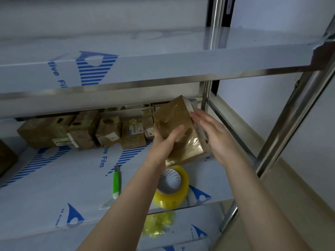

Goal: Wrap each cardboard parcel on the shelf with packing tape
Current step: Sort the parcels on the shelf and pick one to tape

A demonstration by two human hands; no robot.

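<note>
Left arm: bare forearm rises from the bottom centre of the view, up and slightly right, and crosses in front of the tape roll [172, 187].
Left hand [166, 140]: grasps the held parcel [175, 116] from its left side; thumb up along the left edge, fingers laid over the glossy front face. Motion blur hides finer detail.
Right arm: bare forearm rises from the bottom right and slants up and left.
Right hand [213, 134]: released, fingers straight and together, palm flat against the parcel's right side. It presses and does not clasp.
Held parcel, location: in the air between both hands, above the right part of the shelf [54, 187] and just above the tape roll.
Held parcel, long axis: steeply tilted. The upper end points up and away toward the underside of the upper shelf [163, 69]; the lower end points down toward the tape roll.
Held parcel, surface: brown cardboard under shiny tape, with a loose clear flap at the lower end.
Row of parcels [108, 131]: stands along the back of the shelf, left of the held parcel.
Tape roll: yellow, lies flat near the front edge of the shelf.
Knife [116, 182]: green handle, lies on the shelf left of the roll, apart from it.
Tape scrap [157, 225]: crumpled, yellow, on the level below.
</note>
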